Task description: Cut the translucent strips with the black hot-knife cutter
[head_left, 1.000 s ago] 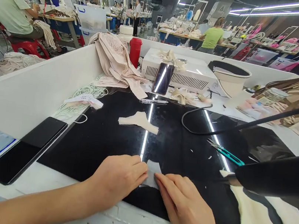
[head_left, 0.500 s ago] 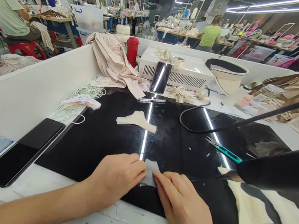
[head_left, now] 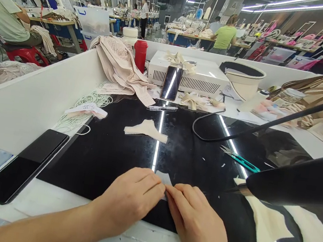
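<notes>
A small pale grey piece of fabric (head_left: 164,177) lies at the near part of the black glossy mat (head_left: 98,156). My left hand (head_left: 134,193) is closed on its left and near side, the fingertips covering much of it. From the right, my right hand (head_left: 196,215) pinches its near right edge, fingertips touching those of my left hand. The fabric's near part is hidden under the fingers. Beyond the hands, a cream fabric piece (head_left: 147,129) with a raised middle lies flat on the mat.
Teal snips (head_left: 243,161) lie to the right, below a black cable (head_left: 237,138). A dark arm-like object (head_left: 298,178) reaches in from the right over cream pieces (head_left: 266,229). A large phone (head_left: 24,165) lies left; a white box (head_left: 192,77) stands behind.
My left hand has moved right along the grey fabric to meet my right fingertips, covering more of the piece. The whole view has shifted slightly.
</notes>
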`<state>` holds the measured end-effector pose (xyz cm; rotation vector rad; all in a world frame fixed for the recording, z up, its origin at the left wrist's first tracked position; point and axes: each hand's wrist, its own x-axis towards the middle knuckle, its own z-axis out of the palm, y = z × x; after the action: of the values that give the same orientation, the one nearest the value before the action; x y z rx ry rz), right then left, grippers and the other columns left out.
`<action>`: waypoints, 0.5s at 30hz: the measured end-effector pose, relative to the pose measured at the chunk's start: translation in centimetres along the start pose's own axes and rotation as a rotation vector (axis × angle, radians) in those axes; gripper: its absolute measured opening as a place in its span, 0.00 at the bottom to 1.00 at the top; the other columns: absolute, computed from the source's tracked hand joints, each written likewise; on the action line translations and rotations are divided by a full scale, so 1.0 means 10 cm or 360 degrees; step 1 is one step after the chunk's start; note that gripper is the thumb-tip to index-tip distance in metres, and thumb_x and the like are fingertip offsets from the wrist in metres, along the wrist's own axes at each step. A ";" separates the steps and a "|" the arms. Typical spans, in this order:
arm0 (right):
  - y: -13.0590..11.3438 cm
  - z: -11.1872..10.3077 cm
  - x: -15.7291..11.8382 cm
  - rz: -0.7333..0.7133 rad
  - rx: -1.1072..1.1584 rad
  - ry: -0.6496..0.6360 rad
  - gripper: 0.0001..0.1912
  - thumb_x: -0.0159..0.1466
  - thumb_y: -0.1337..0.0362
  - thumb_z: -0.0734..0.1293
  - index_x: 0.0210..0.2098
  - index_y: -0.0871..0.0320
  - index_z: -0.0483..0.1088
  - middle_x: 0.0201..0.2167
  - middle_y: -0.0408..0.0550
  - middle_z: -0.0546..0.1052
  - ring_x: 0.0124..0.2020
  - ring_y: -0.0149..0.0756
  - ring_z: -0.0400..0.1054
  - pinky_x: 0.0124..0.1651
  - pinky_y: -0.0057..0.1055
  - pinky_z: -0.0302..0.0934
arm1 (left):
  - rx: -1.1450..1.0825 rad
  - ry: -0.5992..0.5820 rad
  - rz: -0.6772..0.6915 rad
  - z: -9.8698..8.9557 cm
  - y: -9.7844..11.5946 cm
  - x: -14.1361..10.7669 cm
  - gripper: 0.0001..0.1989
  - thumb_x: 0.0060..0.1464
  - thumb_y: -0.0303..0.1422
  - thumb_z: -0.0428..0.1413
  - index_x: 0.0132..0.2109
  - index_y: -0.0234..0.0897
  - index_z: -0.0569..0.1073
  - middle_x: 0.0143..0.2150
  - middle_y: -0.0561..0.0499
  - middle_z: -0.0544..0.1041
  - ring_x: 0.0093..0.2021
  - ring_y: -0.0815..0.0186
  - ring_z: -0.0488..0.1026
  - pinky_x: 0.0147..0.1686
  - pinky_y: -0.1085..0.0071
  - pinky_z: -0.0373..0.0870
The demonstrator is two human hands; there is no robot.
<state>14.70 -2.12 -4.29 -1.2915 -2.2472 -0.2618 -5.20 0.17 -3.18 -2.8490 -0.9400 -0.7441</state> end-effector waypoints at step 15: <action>0.01 -0.02 0.01 -0.0005 0.0028 0.0028 0.16 0.74 0.70 0.56 0.44 0.58 0.76 0.31 0.45 0.78 0.28 0.34 0.67 0.32 0.30 0.61 | 0.0064 0.0165 0.0112 0.11 0.03 0.01 0.11 0.71 0.28 0.50 0.47 0.26 0.76 0.46 0.44 0.82 0.49 0.60 0.80 0.50 0.64 0.80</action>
<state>14.79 -2.09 -4.11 -1.2717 -2.2324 -0.2526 -4.50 0.19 -4.09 -2.7630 -0.8266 -0.8457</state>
